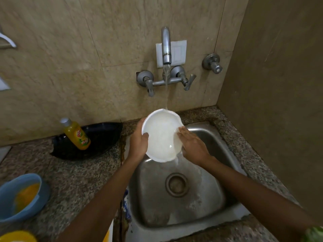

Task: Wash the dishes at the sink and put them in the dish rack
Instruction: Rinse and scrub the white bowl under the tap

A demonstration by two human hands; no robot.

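- Speckled granite counter point(78, 180), steel sink point(215, 147) set in.
- On it: black tray point(103, 137) bearing yellow bottle point(76, 135); blue tub point(19, 196) at left edge.

A bowl point(161, 137) is held over the sink point(215, 145), under the tap point(166, 48) on the wall behind. Left on the worktop point(78, 177), a detergent bottle point(76, 134) stands in a tray point(101, 137); nearer, a tub point(19, 196) holds what may be a sponge.

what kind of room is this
Most likely a home kitchen's washing corner: a stainless steel sink set in a speckled granite counter, a wall-mounted metal tap running, and a yellow dish soap bottle beside it.
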